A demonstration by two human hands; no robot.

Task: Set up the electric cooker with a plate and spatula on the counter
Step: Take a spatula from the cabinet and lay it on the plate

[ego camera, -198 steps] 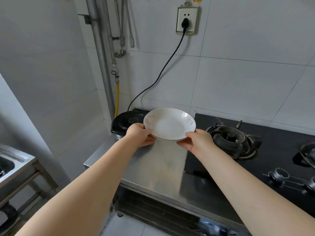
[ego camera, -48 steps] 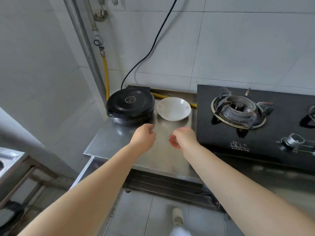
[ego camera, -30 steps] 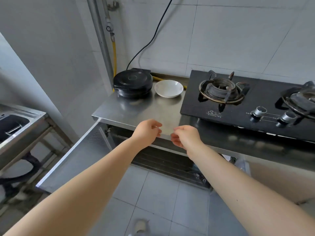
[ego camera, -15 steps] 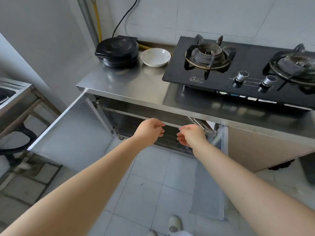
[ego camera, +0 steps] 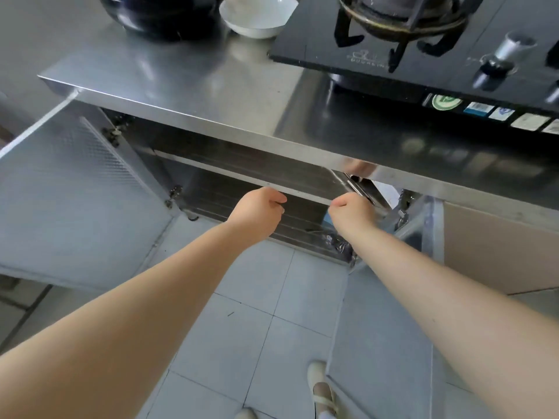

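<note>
The black electric cooker [ego camera: 157, 13] stands at the back of the steel counter [ego camera: 181, 80], cut off by the top edge. A white plate [ego camera: 257, 19] sits right beside it, between cooker and stove. No spatula is in view. My left hand [ego camera: 257, 208] and my right hand [ego camera: 352, 214] hang below the counter's front edge, in front of the open cabinet. Both have loosely curled fingers and hold nothing.
A black gas stove [ego camera: 408, 55] with knobs fills the counter's right side. The cabinet's left door [ego camera: 75, 192] swings wide open, and the right door [ego camera: 423, 225] is open too. A steel shelf [ego camera: 242, 173] runs inside. Crumpled foil [ego camera: 338, 246] lies at the cabinet's bottom edge. My shoes [ego camera: 322, 385] stand on the tiled floor.
The plate was set down beside the cooker and released. Both hands dropped from the counter to the open cabinet front, and my view lowered and moved closer.
</note>
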